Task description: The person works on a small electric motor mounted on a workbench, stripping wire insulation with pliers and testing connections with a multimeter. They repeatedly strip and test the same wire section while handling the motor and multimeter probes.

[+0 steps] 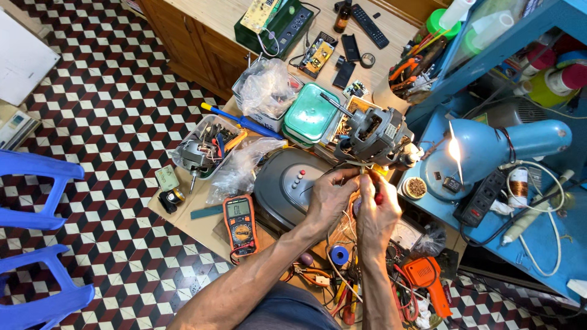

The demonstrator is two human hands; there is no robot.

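Observation:
A grey electric motor [373,133] with a shaft sticks up at the middle of a cluttered wooden bench [202,229]. My left hand [330,197] pinches thin wires just under the motor. My right hand [376,211] is closed around a small red-handled tool, its tip at the same wires. Both hands meet above a dark grey oval appliance housing [287,186] with small buttons.
An orange multimeter [240,223] lies left of my arms, a second motor in a tray [202,153] beyond it. A green lidded box [310,113], a blue desk lamp [489,146], an orange soldering gun [431,281], a solder spool [338,255] and blue plastic chairs [36,244] surround me.

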